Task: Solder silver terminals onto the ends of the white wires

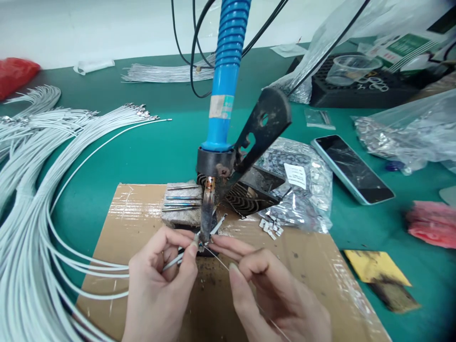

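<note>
My left hand [162,285] pinches a white cable [174,262] just under the tip of a blue-handled soldering iron [223,114], which is fixed pointing down. More white cables run out of the left side of this hand. A thin strand of solder wire [217,258] passes through my right hand [280,289]; its end reaches the iron's tip. The fingers of my right hand stretch close beside that tip. A small metal part seems to lie at the joint, but fingers and tip mostly hide it. A grey block with metal rods [181,202] sits behind my left hand.
Large bundles of white cables [32,209] spread over the left. A black fan [249,194], small metal pieces [271,228] and a plastic bag [299,190] lie behind the cardboard [121,213]. To the right are a phone [352,166] and a yellow sponge [377,266].
</note>
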`<control>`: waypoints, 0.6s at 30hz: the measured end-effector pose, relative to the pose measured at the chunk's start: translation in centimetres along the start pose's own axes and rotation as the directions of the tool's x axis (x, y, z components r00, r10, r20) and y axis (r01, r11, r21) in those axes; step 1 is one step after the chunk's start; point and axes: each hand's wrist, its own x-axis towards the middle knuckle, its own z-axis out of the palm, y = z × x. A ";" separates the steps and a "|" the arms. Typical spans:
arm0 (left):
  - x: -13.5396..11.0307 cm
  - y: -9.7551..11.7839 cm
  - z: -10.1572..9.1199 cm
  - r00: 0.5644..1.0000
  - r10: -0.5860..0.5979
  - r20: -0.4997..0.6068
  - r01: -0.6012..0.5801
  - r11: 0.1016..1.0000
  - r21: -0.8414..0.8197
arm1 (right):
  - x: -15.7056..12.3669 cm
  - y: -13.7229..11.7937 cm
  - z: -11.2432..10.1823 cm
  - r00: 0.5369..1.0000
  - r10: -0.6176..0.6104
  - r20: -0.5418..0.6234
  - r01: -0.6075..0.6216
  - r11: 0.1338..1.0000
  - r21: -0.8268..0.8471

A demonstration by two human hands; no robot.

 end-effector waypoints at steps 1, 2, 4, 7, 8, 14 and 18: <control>0.0 0.0 0.0 1.000 0.001 0.004 -0.001 1.000 0.004 | 0.0 0.0 0.0 1.000 0.001 -0.004 -0.001 1.000 0.002; 0.0 0.0 0.0 1.000 0.001 0.008 -0.001 1.000 0.003 | 0.0 0.0 0.0 1.000 -0.001 -0.008 0.001 1.000 0.003; 0.1 -0.1 0.1 1.000 -0.012 0.019 0.012 1.000 -0.004 | 0.0 0.0 0.1 1.000 -0.007 -0.014 0.007 1.000 0.002; 0.2 -0.1 0.2 0.999 -0.027 0.023 0.027 1.000 -0.012 | 0.1 0.0 0.1 1.000 -0.020 -0.017 0.020 1.000 0.001; 0.2 -0.1 0.1 0.999 -0.031 0.021 0.032 0.999 -0.011 | 0.1 0.0 0.1 0.999 -0.027 -0.017 0.027 1.000 -0.001; -0.1 0.5 0.6 0.998 -0.060 -0.025 0.059 0.998 -0.012 | 0.2 0.0 0.0 1.000 -0.023 -0.012 0.023 1.000 0.015; -0.3 1.2 1.2 0.986 -0.093 -0.138 0.087 0.995 -0.049 | 0.2 -0.2 -0.1 1.000 0.001 -0.006 -0.001 1.000 0.017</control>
